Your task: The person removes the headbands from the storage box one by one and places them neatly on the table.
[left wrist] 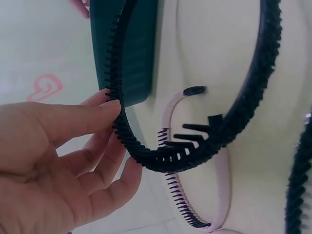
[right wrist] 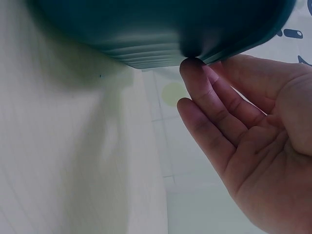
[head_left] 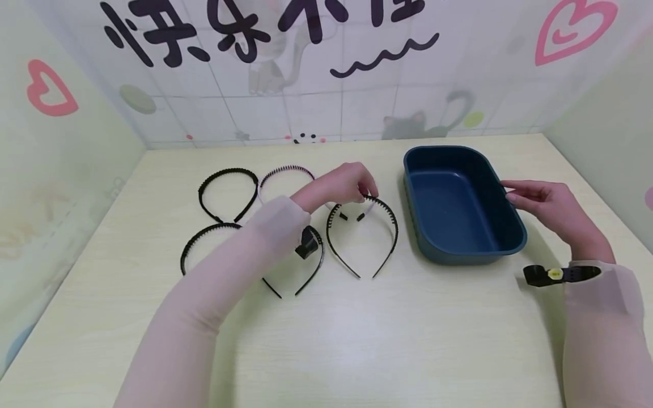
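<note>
My left hand (head_left: 347, 181) pinches a black toothed headband (left wrist: 248, 102) by its curved top, thumb on one side and fingers on the other. The headband's two ends point toward me, left of a dark blue plastic basin (head_left: 454, 259). At the basin's right side, my right hand (head_left: 553, 209) pinches the rim, with fingertips against the outer wall in the right wrist view. A pale pink headband (left wrist: 223, 185) with dark teeth and black tips lies behind the held one; my left hand partly hides it in the head view.
More black headbands lie to the left: one at the back (head_left: 204, 207), one in front (head_left: 201, 231) and one (head_left: 319, 258) partly under my left forearm. The light wooden table (head_left: 388, 340) meets a printed wall (head_left: 342, 113) behind and panels at both sides.
</note>
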`<move>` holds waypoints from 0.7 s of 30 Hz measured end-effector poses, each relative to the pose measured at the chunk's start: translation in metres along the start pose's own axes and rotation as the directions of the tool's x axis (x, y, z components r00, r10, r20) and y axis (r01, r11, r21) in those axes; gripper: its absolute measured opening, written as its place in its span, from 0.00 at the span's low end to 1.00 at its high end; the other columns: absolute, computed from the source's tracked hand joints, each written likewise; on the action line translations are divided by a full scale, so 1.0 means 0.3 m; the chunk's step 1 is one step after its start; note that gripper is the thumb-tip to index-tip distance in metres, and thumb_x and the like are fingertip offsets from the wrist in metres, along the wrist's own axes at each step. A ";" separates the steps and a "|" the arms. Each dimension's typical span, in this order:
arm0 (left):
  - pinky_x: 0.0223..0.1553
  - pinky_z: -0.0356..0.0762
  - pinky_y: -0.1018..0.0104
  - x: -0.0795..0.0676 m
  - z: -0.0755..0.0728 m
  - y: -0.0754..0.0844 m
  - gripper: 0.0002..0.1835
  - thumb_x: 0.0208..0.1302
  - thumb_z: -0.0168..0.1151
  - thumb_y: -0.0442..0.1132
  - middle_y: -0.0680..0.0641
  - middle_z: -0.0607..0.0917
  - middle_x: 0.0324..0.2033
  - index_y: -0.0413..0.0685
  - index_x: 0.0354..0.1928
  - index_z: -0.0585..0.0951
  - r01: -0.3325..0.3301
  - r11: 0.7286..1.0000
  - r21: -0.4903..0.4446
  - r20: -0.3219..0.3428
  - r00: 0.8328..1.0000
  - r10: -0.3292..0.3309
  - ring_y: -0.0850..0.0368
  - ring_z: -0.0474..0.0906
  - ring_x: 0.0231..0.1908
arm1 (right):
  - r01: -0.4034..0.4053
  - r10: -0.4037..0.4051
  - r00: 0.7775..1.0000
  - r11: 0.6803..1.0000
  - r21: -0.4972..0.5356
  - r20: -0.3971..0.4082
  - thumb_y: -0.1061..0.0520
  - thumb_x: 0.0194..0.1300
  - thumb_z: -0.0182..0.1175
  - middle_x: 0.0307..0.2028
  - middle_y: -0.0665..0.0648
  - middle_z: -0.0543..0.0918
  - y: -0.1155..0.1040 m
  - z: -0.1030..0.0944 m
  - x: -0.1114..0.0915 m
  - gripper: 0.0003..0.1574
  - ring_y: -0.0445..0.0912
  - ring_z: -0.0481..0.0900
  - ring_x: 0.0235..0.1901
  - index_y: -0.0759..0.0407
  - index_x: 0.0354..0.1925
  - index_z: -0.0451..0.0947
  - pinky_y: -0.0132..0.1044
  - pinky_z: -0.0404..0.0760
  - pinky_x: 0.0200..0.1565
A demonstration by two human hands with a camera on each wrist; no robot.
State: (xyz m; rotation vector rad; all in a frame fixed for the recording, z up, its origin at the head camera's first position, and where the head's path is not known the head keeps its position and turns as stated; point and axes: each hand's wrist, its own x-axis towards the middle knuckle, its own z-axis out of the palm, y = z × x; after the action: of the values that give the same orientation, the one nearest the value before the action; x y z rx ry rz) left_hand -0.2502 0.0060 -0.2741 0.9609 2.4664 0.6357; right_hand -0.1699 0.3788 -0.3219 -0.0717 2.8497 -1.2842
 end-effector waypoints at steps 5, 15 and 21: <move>0.46 0.72 0.69 -0.003 0.027 -0.011 0.16 0.54 0.57 0.20 0.44 0.81 0.45 0.38 0.45 0.82 -0.026 1.000 0.007 0.016 1.000 0.026 0.54 0.76 0.45 | -0.004 0.004 1.000 1.000 -0.003 0.003 0.45 0.64 0.55 0.35 0.29 0.78 -0.004 0.001 -0.001 0.32 0.27 0.75 0.38 0.60 0.61 0.68 0.16 0.66 0.37; 0.44 0.73 0.71 -0.007 0.063 -0.017 0.18 0.52 0.55 0.18 0.43 0.83 0.41 0.37 0.44 0.83 -0.053 0.998 0.022 0.039 0.998 0.052 0.53 0.77 0.44 | -0.011 0.011 1.000 1.000 0.015 0.008 0.46 0.65 0.55 0.35 0.29 0.78 -0.008 -0.003 0.001 0.31 0.28 0.75 0.39 0.59 0.61 0.68 0.16 0.66 0.37; 0.45 0.71 0.71 -0.016 0.076 -0.018 0.18 0.52 0.56 0.19 0.44 0.83 0.40 0.39 0.44 0.83 -0.005 1.000 0.007 0.056 0.998 0.005 0.54 0.77 0.44 | -0.011 0.011 1.000 1.000 0.019 0.010 0.46 0.64 0.55 0.35 0.30 0.79 -0.003 -0.002 0.000 0.31 0.30 0.76 0.40 0.59 0.61 0.68 0.16 0.66 0.38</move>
State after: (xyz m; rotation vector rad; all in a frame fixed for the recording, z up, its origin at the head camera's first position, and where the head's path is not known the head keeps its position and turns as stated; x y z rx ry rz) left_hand -0.2379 0.0051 -0.2945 0.9747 2.4198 0.5942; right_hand -0.1698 0.3786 -0.3208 -0.0621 2.8253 -1.3057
